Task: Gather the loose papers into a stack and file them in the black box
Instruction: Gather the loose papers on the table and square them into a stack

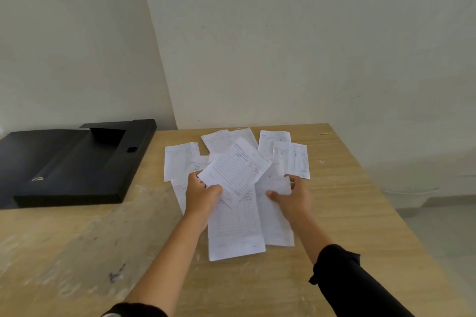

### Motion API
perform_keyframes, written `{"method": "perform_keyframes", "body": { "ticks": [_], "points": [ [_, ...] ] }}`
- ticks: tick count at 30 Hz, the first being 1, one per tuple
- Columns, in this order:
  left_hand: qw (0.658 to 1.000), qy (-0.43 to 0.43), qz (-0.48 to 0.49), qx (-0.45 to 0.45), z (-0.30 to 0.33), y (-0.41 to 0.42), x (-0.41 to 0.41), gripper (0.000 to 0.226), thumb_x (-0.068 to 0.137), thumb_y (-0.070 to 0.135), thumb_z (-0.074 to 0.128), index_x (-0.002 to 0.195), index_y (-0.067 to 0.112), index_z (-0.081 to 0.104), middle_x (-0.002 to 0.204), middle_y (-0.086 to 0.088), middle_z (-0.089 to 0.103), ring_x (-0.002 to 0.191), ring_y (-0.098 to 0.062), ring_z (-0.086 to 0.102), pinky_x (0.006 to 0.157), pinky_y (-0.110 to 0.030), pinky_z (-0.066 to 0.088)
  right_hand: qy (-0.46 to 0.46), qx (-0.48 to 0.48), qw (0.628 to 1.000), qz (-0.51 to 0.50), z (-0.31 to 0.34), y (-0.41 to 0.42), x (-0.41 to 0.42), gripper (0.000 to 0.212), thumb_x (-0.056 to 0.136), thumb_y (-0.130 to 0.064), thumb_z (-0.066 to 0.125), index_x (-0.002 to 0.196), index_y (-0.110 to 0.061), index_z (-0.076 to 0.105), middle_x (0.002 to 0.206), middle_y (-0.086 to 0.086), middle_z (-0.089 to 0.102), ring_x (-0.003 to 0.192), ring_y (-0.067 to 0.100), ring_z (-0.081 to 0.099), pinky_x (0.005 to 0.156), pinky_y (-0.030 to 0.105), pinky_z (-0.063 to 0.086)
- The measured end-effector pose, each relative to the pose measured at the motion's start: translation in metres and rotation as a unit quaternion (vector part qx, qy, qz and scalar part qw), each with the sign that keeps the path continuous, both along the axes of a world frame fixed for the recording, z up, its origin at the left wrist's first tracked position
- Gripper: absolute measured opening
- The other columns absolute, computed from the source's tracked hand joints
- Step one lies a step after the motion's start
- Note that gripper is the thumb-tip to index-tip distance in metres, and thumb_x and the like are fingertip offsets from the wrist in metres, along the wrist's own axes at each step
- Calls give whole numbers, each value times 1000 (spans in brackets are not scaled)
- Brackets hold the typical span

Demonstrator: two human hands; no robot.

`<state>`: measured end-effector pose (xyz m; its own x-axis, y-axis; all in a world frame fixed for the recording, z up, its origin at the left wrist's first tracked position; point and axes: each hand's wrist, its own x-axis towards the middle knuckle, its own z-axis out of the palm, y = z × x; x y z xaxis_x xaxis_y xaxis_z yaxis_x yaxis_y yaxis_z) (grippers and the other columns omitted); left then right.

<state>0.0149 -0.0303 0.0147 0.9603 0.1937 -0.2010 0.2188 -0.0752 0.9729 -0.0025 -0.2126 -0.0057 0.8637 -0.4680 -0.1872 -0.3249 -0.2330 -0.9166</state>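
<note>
On the wooden surface (334,188), at frame centre, lies a loose spread of white printed papers (237,226), overlapping and fanned at different angles. Sheets reach toward 12 o'clock near the wall (283,46) and toward 6 o'clock, where two long sheets lie side by side, nearest the person.

Left hand (202,194): fingers clenched on the lower left corner of a lined form sheet (235,168), thumb on top. This sheet is tilted, its far corner pointing to about 1 o'clock, and it sits above the rest of the spread; whether it is fully lifted clear of the pile cannot be told.

Right hand (293,194): fingers curled around the upper edge of another sheet (274,185) at about 3 o'clock of the lined form sheet, grasping it; thumb and fingertips both touch paper. A black sleeve (345,280) covers the right forearm; the left forearm is bare, with a dark cuff at the bottom frame edge.

Black box (77,162): at 9 o'clock of the papers, on the same surface, well apart from the pile. It lies open, lid flap folded out toward the left edge of the frame. No paper is visible inside it. A small metal ring shows on its near left face.

Print on the papers is too blurred to read.
</note>
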Motion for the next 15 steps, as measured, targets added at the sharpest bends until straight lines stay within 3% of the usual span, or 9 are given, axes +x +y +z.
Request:
{"method": "perform_keyframes", "body": {
  "ticks": [3, 7, 10, 12, 15],
  "points": [
    [1000, 4, -24, 15, -9, -10, 2, 45, 76, -3, 58, 116, 13, 42, 105, -5, 54, 88, -14, 53, 57, -22, 41, -25, 133, 991, -19, 3, 2, 3, 28, 87, -21, 63, 112, -10, 57, 101, 3, 67, 88, 21, 64, 70, 34, 53],
    [998, 3, -49, 30, -18, -18, 3, 45, 76, -5, 56, 113, 16, 43, 100, -2, 53, 80, -6, 51, 57, -21, 41, -16, 232, 972, 23, 1, 16, 5, 29, 95, -34, 46, 119, -19, 52, 106, 3, 66, 96, 24, 65, 87, 51, 54],
    [997, -5, -59, 40, -23, -20, 4, 51, 74, -7, 58, 116, 18, 43, 104, -1, 55, 84, -8, 53, 58, -19, 42, -32, 247, 967, 53, -1, 28, 10, 30, 88, -36, 58, 114, -22, 51, 106, 3, 68, 95, 23, 68, 84, 51, 56],
    [996, -10, -68, 55, -24, -17, 5, 58, 73, -6, 60, 123, 16, 43, 112, -5, 58, 94, -15, 55, 61, -19, 44, -32, 210, 975, 64, -1, 34, 14, 36, 81, -25, 69, 112, -19, 52, 108, 5, 68, 93, 24, 69, 82, 49, 57],
    [992, -14, -69, 104, -26, -4, 8, 64, 75, -2, 61, 133, 13, 41, 129, -9, 53, 114, -24, 51, 85, -28, 49, -23, 191, 981, 28, 3, 37, 24, 39, 81, -6, 69, 112, -17, 49, 109, 5, 64, 94, 26, 66, 81, 49, 57]
  ]
}}
